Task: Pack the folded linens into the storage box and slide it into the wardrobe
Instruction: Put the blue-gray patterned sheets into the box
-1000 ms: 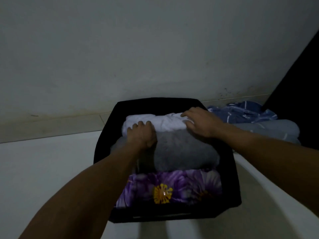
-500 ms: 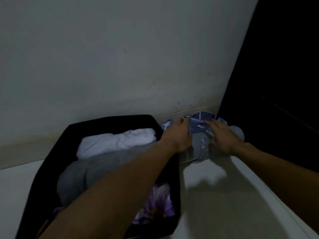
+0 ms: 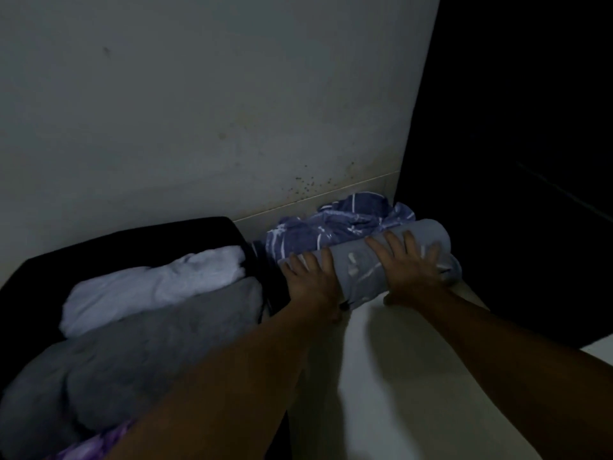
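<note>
The room is dim, and the right side is a near-black mass (image 3: 530,161) whose details cannot be made out. The bottom and left edges cut off part of the black box (image 3: 132,234), and the left forearm hides its near right wall.

Both hands rest on a rolled blue-grey cloth (image 3: 361,273) lying on the pale floor (image 3: 398,376). The left hand (image 3: 310,283) lies palm down over the roll's left end, fingers spread over the top and thumb low on the near side. The right hand (image 3: 409,270) lies flat on the roll's right half, fingers fanned wide and pointing away, thumb down at the floor. Neither hand is closed around the cloth; whether the palms press down or only touch is unclear.

Just behind the hands, a crumpled dark blue cloth with white lines (image 3: 335,224) lies against the base of the wall (image 3: 199,111), touching the roll.

To the left of the left hand, the box sits right beside the roll. Inside it, a white folded cloth (image 3: 149,287) lies at the far side, a grey folded cloth (image 3: 132,360) nearer, and a strip of purple fabric (image 3: 96,446) shows at the bottom edge, mostly hidden.
</note>
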